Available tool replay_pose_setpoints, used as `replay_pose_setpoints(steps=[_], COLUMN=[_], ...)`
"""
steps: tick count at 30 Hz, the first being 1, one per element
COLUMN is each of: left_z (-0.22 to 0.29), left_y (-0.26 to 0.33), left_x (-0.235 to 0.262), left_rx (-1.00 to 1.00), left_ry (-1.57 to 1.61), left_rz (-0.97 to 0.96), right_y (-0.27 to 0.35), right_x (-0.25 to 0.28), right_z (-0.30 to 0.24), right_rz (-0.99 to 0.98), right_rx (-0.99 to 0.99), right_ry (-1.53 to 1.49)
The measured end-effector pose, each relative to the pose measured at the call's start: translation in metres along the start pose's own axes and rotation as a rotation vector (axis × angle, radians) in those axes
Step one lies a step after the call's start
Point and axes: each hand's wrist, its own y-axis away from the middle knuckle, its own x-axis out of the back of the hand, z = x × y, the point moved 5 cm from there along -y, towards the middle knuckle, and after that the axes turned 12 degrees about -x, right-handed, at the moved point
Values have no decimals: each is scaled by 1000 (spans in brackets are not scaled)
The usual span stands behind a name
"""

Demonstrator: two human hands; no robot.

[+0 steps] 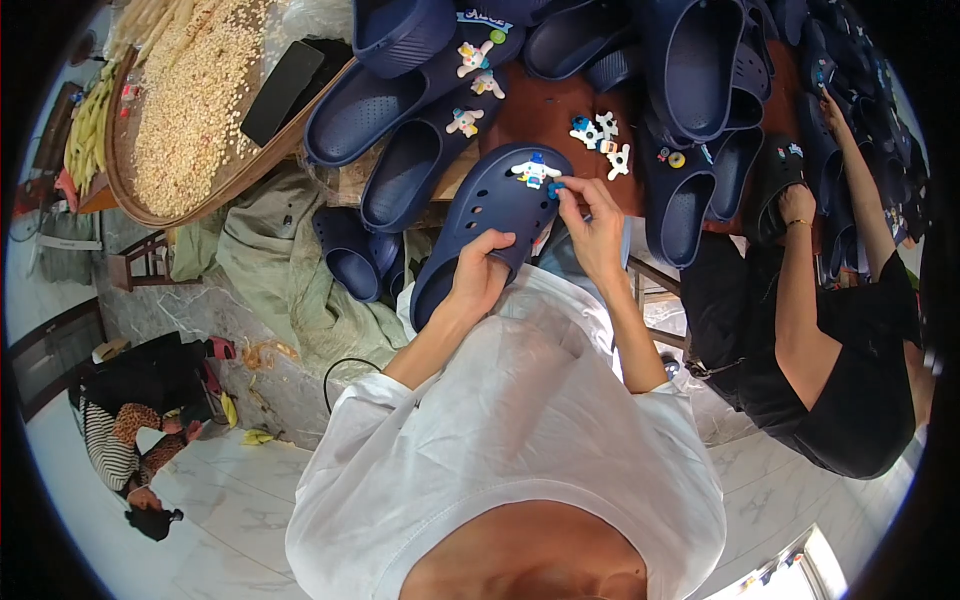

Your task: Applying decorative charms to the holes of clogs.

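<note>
My left hand (pixel 480 275) grips a navy clog (pixel 462 222) by its side near the heel opening, thumb on top. The clog is tilted, its holed toe pointing away from me. A white cartoon charm with a blue hat (pixel 537 172) sits on the toe. Beside that charm, my right hand (pixel 596 228) pinches a small blue charm (pixel 554 189) between thumb and fingertips, at the clog's surface. Whether it sits in a hole is hidden. Just beyond the toe, several loose white and blue charms (pixel 609 147) lie on the brown tabletop (pixel 520 112).
Navy clogs (pixel 403 172) crowd the table, some bearing charms. A round tray (pixel 120 165) of pale kernels stands at the far left, with a black box (pixel 295 92) on it. On the right, a co-worker in black (pixel 835 375) handles a dark clog. Another person (pixel 125 425) is at left.
</note>
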Motion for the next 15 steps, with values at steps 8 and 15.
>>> replay_pose_setpoints(steps=[8,15], left_z=[-12,-17], left_y=[6,8], left_x=[19,31], left_rx=[30,68], left_ry=[-76,-90], left_rz=[37,47], right_y=[-6,-6], right_x=[-5,-7], right_z=[27,33], right_rz=[-133,-200], right_rx=[-273,-313], right_ry=[-331,-454])
